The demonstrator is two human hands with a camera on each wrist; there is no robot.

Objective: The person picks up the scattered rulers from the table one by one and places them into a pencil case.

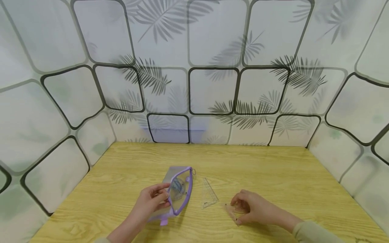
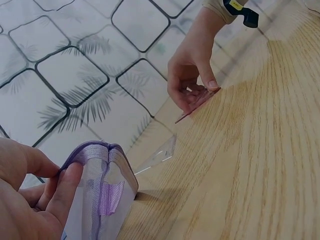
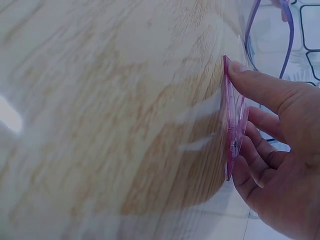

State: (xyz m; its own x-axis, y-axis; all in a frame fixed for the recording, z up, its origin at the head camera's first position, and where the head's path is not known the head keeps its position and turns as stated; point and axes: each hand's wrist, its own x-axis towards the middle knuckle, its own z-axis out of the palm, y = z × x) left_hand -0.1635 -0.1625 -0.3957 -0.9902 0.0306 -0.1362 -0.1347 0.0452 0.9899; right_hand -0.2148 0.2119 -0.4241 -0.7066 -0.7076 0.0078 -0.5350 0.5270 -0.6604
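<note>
A translucent pencil pouch (image 1: 189,192) with purple trim lies on the table, its zipped mouth spread wide. My left hand (image 1: 152,199) pinches the near left edge of that mouth between thumb and fingers. Inside the pouch shows a round clear piece (image 1: 178,189) with bluish marks. A clear set square (image 1: 214,197) lies flat just right of the pouch. Farther right, my right hand (image 1: 256,207) grips a second, pink-tinted set square (image 3: 230,125) by its edges, thumb at one corner. In the right wrist view this set square is seen nearly edge-on, close over the table.
The wood-grained table (image 1: 258,168) extends around both hands. Patterned cloth walls (image 1: 212,91) with leaf prints and dark outlined squares stand at the back and both sides. A small metal ring (image 1: 193,171) hangs at the pouch's far end, a purple tab (image 1: 163,222) at the near end.
</note>
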